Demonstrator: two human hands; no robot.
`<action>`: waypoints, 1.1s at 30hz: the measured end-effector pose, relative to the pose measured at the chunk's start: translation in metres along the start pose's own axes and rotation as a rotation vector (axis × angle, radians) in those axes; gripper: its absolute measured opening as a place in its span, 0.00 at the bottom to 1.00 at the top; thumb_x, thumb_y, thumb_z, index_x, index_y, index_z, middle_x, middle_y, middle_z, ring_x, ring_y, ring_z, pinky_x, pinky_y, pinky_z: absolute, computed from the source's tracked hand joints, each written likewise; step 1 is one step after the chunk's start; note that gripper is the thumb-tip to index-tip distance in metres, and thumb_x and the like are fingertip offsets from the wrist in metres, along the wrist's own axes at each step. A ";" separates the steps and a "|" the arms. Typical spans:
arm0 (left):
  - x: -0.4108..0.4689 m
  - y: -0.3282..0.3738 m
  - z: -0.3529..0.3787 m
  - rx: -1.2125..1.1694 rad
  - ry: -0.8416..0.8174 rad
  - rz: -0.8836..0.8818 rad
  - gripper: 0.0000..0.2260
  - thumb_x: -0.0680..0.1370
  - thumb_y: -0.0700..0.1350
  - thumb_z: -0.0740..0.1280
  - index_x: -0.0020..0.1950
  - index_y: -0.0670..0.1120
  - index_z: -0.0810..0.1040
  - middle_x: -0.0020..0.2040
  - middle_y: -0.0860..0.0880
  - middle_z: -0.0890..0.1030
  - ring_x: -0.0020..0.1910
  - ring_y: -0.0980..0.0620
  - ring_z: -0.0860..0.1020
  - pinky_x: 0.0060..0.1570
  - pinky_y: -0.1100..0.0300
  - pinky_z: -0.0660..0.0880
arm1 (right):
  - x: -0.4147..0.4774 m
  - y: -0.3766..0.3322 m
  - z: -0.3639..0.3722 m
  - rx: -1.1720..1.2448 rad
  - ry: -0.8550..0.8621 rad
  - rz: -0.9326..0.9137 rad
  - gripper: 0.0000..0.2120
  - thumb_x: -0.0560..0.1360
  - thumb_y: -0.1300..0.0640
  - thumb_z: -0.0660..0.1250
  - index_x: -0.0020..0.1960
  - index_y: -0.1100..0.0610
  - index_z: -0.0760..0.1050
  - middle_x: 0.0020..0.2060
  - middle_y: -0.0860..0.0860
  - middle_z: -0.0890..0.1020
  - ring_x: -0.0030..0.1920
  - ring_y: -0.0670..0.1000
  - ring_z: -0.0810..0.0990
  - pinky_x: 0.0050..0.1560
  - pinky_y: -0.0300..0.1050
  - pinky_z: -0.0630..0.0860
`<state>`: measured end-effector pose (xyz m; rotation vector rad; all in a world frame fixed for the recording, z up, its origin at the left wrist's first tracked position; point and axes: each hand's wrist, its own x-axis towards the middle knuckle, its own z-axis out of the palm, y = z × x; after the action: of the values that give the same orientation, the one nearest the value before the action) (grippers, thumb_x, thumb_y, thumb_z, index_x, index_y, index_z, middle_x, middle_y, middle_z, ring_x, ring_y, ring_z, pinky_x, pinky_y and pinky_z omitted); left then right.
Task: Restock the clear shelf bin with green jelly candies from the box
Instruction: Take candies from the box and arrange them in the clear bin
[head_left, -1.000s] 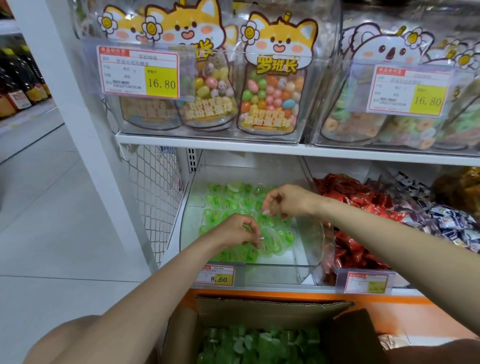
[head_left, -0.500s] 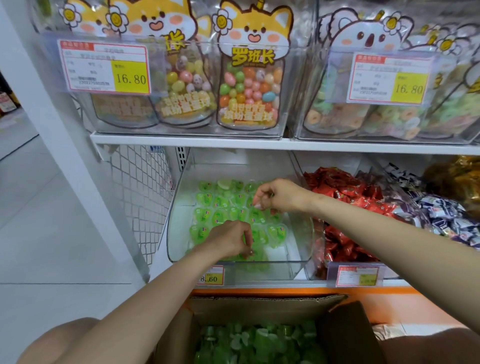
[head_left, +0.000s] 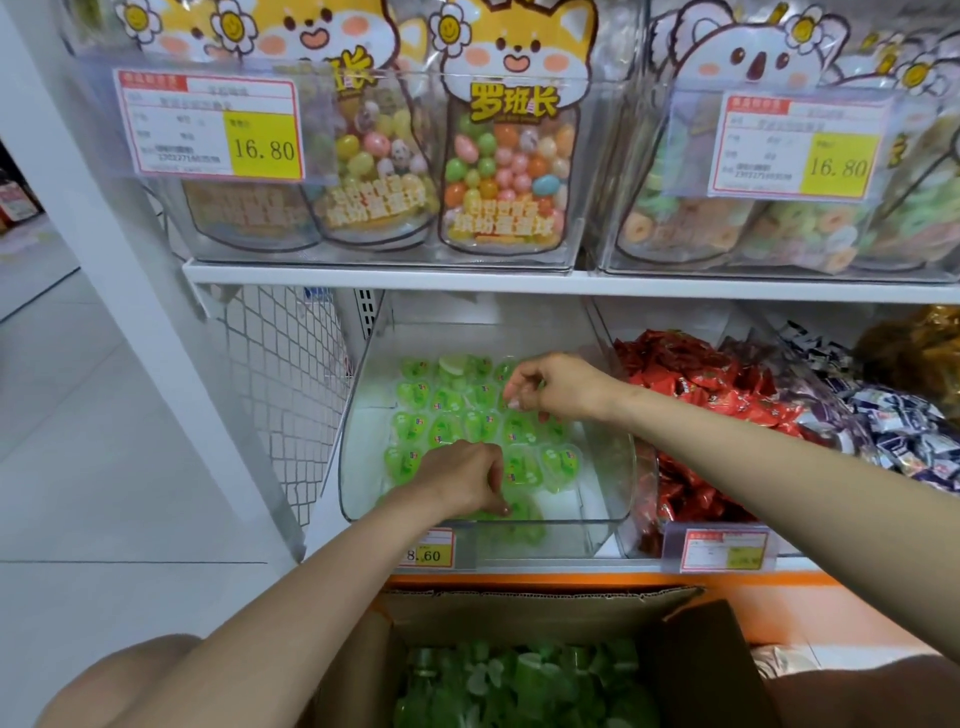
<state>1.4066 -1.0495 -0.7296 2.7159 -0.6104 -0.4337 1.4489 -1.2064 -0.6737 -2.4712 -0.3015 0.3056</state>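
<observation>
Jellies (head_left: 447, 400), glossy green plastic cups, lie lid-up in rows in the clear bin (head_left: 615, 467) on the shelf (head_left: 571, 568), long axes roughly front-to-back. Left hand (head_left: 462, 480) curls onto the front row, right hand (head_left: 556, 387) over the back rows; whether either pinches a cup cannot be determined. The cardboard box (head_left: 691, 649) below holds loose jellies.

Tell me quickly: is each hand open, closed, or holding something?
Left hand: fingers curled among the jelly candies; a grip cannot be told.
Right hand: fingers curled over them; a grip cannot be told.
</observation>
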 end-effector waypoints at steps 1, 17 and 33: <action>-0.001 -0.001 -0.003 -0.044 0.002 -0.006 0.14 0.70 0.53 0.73 0.50 0.48 0.76 0.50 0.50 0.80 0.50 0.51 0.77 0.42 0.59 0.68 | 0.005 0.001 0.002 -0.011 0.034 -0.007 0.08 0.73 0.62 0.70 0.52 0.60 0.79 0.38 0.51 0.79 0.37 0.49 0.76 0.37 0.35 0.75; -0.015 -0.042 -0.036 -0.460 0.441 -0.017 0.15 0.76 0.43 0.67 0.61 0.45 0.70 0.59 0.50 0.67 0.49 0.56 0.74 0.50 0.65 0.70 | 0.106 -0.005 0.054 -0.303 0.098 0.071 0.24 0.73 0.54 0.69 0.67 0.56 0.69 0.64 0.56 0.71 0.64 0.56 0.71 0.61 0.45 0.68; -0.007 0.006 -0.039 -0.891 0.391 0.050 0.15 0.70 0.39 0.73 0.53 0.43 0.73 0.39 0.50 0.73 0.37 0.56 0.74 0.43 0.60 0.77 | -0.023 -0.016 -0.024 0.327 -0.048 0.113 0.07 0.75 0.50 0.66 0.45 0.54 0.74 0.33 0.49 0.77 0.32 0.47 0.75 0.33 0.38 0.68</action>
<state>1.4125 -1.0416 -0.6906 1.8475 -0.2710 -0.1006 1.4313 -1.2135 -0.6417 -2.1640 -0.1198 0.4265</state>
